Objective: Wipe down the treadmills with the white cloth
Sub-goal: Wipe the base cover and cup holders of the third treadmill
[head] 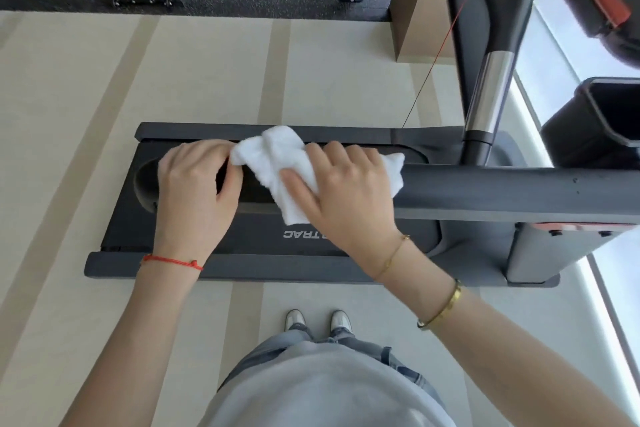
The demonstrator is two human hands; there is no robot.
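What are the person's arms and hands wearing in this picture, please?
Both forearms are bare, with no sleeves in view. The left hand has a thin red string bracelet at its wrist. The right hand has a fine gold chain at its wrist and a thicker gold bangle further up the forearm.

Bare forearms. Red string bracelet [172, 262] on left wrist; thin gold chain [391, 257] and gold bangle [440, 306] on right. Light grey top [322, 388], blue jeans [349, 340], white sneakers [318, 320].
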